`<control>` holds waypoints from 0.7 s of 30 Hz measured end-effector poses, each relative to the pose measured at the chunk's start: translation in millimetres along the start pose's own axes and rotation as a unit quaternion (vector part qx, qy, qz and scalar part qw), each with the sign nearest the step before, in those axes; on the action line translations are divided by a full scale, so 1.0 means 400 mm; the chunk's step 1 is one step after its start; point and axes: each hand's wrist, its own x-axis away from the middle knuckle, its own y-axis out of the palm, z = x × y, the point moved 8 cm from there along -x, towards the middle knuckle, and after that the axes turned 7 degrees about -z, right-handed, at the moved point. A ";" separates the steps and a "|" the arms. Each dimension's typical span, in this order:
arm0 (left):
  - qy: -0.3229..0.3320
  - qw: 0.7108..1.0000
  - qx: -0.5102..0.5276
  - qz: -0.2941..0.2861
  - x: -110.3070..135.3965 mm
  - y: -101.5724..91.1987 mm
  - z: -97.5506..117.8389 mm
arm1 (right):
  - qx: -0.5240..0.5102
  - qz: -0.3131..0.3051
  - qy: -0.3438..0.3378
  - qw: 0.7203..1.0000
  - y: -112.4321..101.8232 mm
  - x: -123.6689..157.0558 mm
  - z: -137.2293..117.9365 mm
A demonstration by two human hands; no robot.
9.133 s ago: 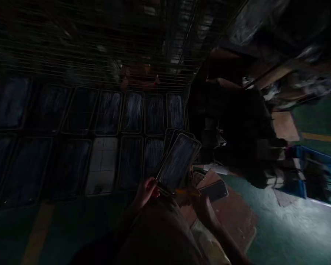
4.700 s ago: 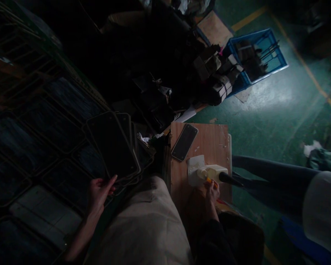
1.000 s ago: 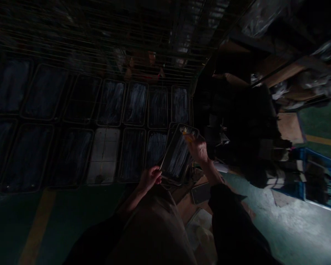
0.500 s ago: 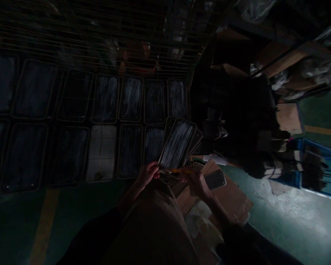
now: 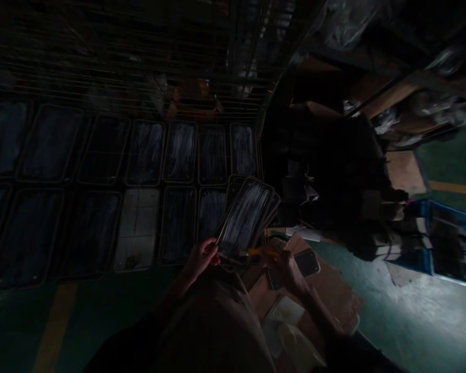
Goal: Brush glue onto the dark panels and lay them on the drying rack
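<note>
The scene is very dim. My left hand (image 5: 202,257) grips the lower edge of a fanned stack of dark rectangular panels (image 5: 245,217) with rounded corners; the top one shows pale streaks. My right hand (image 5: 284,268) is closed on a thin tool with a yellow handle (image 5: 261,253), held just under the stack's lower right corner. A phone (image 5: 309,263) lies on a wooden board (image 5: 334,290) right behind my right hand. My light trousers fill the bottom middle.
Several streaked dark panels (image 5: 180,151) lie in two rows on the green floor, one slot (image 5: 137,228) pale. A wire rack (image 5: 140,62) rises behind them. Dark clutter (image 5: 334,171) and a blue crate (image 5: 446,243) sit right. A yellow floor stripe (image 5: 56,326) runs lower left.
A second ago my right hand was at the top end of the top panel; it has drawn down to the stack's lower edge. Pale streaks now cover that panel.
</note>
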 end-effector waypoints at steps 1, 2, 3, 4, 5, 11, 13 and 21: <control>-0.001 1.000 -0.009 0.002 -0.004 0.000 -0.001 | 0.011 0.026 -0.007 1.000 -0.035 -0.031 0.011; -0.005 1.000 -0.018 0.003 -0.008 0.000 -0.002 | 0.029 0.060 -0.015 0.998 -0.075 -0.066 0.020; -0.011 1.000 -0.025 0.003 -0.011 0.000 -0.004 | 0.050 0.096 -0.024 0.994 -0.115 -0.102 0.026; -0.017 0.999 -0.030 0.003 -0.014 0.001 -0.006 | 0.070 0.135 -0.032 0.988 -0.151 -0.136 0.028; -0.022 0.999 -0.035 0.003 -0.016 0.001 -0.006 | 0.086 0.172 -0.038 0.981 -0.181 -0.166 0.027; -0.021 0.999 -0.040 -0.019 -0.014 0.018 0.006 | 0.107 0.175 -0.081 0.975 -0.155 -0.268 -0.002; -0.030 0.999 -0.016 -0.011 -0.013 0.018 0.006 | 0.098 0.167 -0.079 0.978 -0.141 -0.277 0.016; -0.053 0.994 0.074 -0.063 -0.003 0.035 0.022 | 0.098 0.344 -0.009 0.934 -0.253 -0.192 0.091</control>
